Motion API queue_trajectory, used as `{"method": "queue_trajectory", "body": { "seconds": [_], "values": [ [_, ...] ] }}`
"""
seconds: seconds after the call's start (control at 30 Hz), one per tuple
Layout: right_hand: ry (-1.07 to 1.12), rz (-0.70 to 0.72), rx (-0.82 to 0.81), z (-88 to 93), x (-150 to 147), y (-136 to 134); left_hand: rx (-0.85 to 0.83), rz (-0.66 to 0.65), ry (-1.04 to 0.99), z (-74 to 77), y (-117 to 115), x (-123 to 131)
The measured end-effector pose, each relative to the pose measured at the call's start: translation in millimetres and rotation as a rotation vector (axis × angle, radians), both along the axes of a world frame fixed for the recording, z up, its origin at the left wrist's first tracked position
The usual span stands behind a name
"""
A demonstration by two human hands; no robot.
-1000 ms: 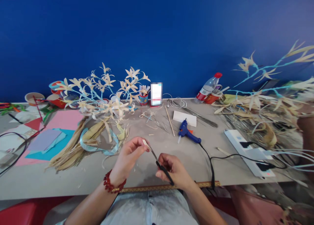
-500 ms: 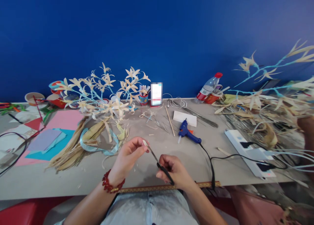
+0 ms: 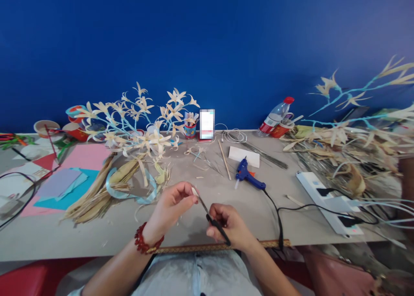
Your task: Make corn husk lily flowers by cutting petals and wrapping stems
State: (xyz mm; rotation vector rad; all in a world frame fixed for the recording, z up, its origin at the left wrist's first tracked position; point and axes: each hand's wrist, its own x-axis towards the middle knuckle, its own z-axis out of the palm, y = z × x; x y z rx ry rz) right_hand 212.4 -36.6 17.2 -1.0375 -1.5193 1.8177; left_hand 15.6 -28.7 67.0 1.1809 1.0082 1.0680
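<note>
Grey table spreads below both your hands, the right hand closed around the handles of the scissors, the left hand pinching a small pale piece beside the blade tips. Support that piece close to the blades, keep your left fingertips out of their line, and squeeze gently, since something so slight would probably twist or slip.

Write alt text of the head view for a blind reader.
The left hand pinches a pale strip near the tips of black-handled metal scissors in the right hand, above a grey table. Beyond are a blue plastic glue gun and cream star-shaped flowers.
</note>
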Motion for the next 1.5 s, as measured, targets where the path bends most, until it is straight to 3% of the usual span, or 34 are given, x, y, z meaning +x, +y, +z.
{"method": "queue_trajectory", "body": {
  "seconds": [1.03, 1.5],
  "values": [
    [0.013, -0.02, -0.03, -4.7, -0.6, -1.2, -0.02, -0.009, 0.029, 3.3, -0.2, -1.6],
    [-0.083, 0.001, 0.061, -3.0, 6.0, 5.4, -0.045, -0.038, -0.02, 4.5, 0.1, -4.1]
  ]
}}
